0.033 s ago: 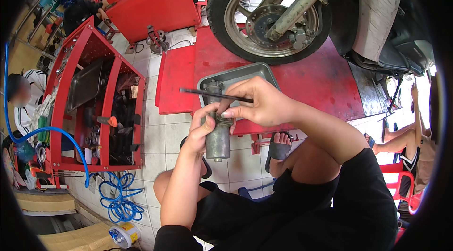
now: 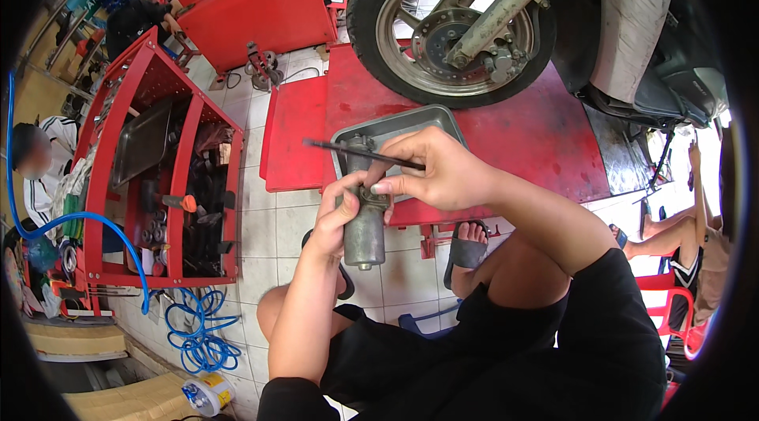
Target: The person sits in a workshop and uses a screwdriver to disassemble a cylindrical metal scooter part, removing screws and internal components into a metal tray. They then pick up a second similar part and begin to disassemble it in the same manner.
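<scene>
My left hand is closed round a worn grey metal cylinder that has a small stub at its near end and a narrower, fitted far end. The fingers hide part of its middle. Between the fingertips of my right hand is a thin dark rod, pointing left across the cylinder's far part. My right thumb and a fingertip touch or nearly touch the cylinder's middle; exact contact cannot be made out. A grey metal tray lies just behind both hands.
Beyond the tray, a motorcycle's front wheel stands on a red lift platform. At left is a red tool cart, with a coiled blue hose on the tiled floor. Other people are at the far left and right.
The rod in my right hand has tilted, its left tip now slightly higher. My left hand and the cylinder have stayed about where they were.
</scene>
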`<action>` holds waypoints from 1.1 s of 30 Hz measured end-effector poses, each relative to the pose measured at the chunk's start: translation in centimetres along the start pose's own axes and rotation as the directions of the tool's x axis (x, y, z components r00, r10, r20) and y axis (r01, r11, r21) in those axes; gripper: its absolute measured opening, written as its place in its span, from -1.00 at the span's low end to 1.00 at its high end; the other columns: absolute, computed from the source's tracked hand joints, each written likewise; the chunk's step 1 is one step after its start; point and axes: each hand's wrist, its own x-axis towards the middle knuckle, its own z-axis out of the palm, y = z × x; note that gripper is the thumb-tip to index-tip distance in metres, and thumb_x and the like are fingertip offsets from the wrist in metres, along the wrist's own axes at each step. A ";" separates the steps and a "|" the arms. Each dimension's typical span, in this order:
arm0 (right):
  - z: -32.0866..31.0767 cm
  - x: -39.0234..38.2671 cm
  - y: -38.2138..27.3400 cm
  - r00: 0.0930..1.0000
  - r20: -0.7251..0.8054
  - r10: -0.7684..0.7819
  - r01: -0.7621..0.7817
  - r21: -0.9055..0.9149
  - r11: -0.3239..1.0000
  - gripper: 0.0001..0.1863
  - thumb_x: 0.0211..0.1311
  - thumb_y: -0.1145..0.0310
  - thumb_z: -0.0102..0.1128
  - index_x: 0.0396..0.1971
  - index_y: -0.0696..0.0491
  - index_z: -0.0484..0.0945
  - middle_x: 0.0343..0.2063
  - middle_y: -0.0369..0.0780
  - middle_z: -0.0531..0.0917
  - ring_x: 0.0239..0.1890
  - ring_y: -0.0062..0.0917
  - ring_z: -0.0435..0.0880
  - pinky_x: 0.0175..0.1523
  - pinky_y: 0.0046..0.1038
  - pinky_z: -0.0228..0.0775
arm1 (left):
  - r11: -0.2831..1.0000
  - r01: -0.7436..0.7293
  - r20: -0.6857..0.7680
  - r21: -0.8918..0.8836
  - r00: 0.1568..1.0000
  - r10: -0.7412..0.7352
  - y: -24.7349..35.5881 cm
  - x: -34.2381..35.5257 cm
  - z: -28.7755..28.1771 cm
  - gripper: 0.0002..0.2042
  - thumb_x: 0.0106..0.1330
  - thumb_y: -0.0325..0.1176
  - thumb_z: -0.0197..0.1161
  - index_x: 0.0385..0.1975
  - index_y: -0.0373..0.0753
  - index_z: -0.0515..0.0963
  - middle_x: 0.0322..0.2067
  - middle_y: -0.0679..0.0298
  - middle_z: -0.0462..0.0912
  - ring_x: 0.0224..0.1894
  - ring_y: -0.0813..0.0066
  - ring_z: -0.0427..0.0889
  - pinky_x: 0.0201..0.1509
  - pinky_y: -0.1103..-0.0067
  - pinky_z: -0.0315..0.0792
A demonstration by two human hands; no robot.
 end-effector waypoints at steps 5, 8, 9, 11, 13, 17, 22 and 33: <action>-0.5 0.1 1.0 0.996 -0.087 0.001 -0.011 -0.114 0.993 -0.82 0.26 0.52 0.31 -0.19 0.27 0.66 -0.33 -0.17 0.67 -0.26 -0.55 0.64 -0.10 -0.46 0.45 | 0.826 0.110 -0.187 -0.553 0.949 -0.252 -1.0 0.0 0.0 -0.23 0.41 0.37 -0.15 0.06 -0.37 0.43 -0.22 0.11 0.57 -0.29 0.29 0.60 -0.17 0.32 0.60; 0.1 -0.2 1.4 0.990 -0.085 -0.115 0.075 -0.378 0.923 -0.80 0.19 0.51 0.34 -0.20 0.25 0.67 -0.34 -0.12 0.69 -0.29 -0.43 0.68 -0.12 -0.42 0.48 | 0.752 0.091 -0.235 -0.653 0.919 -0.315 -0.6 0.2 0.8 -0.23 0.41 0.38 -0.17 0.05 -0.35 0.44 -0.23 0.10 0.58 -0.31 0.27 0.60 -0.14 0.28 0.60; 0.3 -0.1 1.4 0.988 -0.088 -0.125 0.079 -0.407 0.910 -0.77 0.14 0.49 0.37 -0.20 0.23 0.68 -0.36 -0.09 0.69 -0.30 -0.30 0.70 -0.12 -0.36 0.51 | 0.753 0.085 -0.266 -0.653 0.904 -0.333 -1.1 0.2 0.4 -0.21 0.40 0.40 -0.17 0.08 -0.36 0.44 -0.21 0.09 0.59 -0.30 0.26 0.60 -0.15 0.26 0.59; 1.0 0.1 1.3 0.992 -0.118 -0.047 -0.001 -0.377 0.926 -0.78 0.14 0.50 0.35 -0.20 0.23 0.68 -0.38 -0.08 0.70 -0.30 -0.26 0.71 -0.13 -0.35 0.51 | 0.781 0.095 -0.280 -0.618 0.901 -0.331 -1.6 -0.1 -0.2 -0.20 0.40 0.40 -0.18 0.12 -0.36 0.43 -0.19 0.08 0.60 -0.29 0.25 0.62 -0.13 0.27 0.60; 1.8 0.2 1.4 0.989 -0.147 0.028 -0.076 -0.333 0.940 -0.77 0.14 0.49 0.35 -0.20 0.22 0.68 -0.38 -0.07 0.71 -0.29 -0.24 0.73 -0.14 -0.34 0.51 | 0.825 0.107 -0.328 -0.555 0.884 -0.334 -1.6 0.0 0.1 -0.19 0.40 0.40 -0.19 0.15 -0.36 0.42 -0.16 0.08 0.60 -0.25 0.25 0.63 -0.09 0.28 0.60; 2.3 0.4 1.5 0.982 -0.186 0.021 -0.089 -0.364 0.927 -0.77 0.12 0.47 0.36 -0.21 0.21 0.70 -0.37 -0.04 0.74 -0.30 -0.32 0.75 -0.14 -0.34 0.52 | 0.920 0.071 -0.493 -0.386 0.827 -0.271 -2.1 0.7 1.0 -0.20 0.43 0.38 -0.23 0.19 -0.33 0.40 0.01 0.11 0.55 -0.02 0.29 0.59 0.06 0.37 0.56; 1.1 0.8 1.0 0.968 -0.207 0.140 -0.206 -0.342 0.917 -0.80 0.12 0.45 0.35 -0.26 0.20 0.72 -0.36 -0.07 0.75 -0.29 -0.47 0.72 -0.07 -0.36 0.51 | 0.868 -0.031 -0.513 -0.495 0.817 -0.263 -2.7 0.8 -0.3 -0.23 0.38 0.43 -0.20 0.05 -0.29 0.43 -0.07 0.14 0.59 -0.14 0.31 0.64 0.01 0.37 0.58; 0.5 0.7 3.8 0.955 -0.221 0.198 -0.247 -0.221 0.943 -0.79 0.12 0.40 0.39 -0.26 0.18 0.73 -0.38 -0.14 0.77 -0.29 -0.54 0.68 -0.03 -0.39 0.49 | 0.898 -0.108 -0.482 -0.426 0.867 -0.125 -2.2 0.9 0.9 -0.28 0.38 0.40 -0.12 -0.03 -0.28 0.44 -0.20 0.10 0.60 -0.21 0.23 0.65 -0.04 0.31 0.59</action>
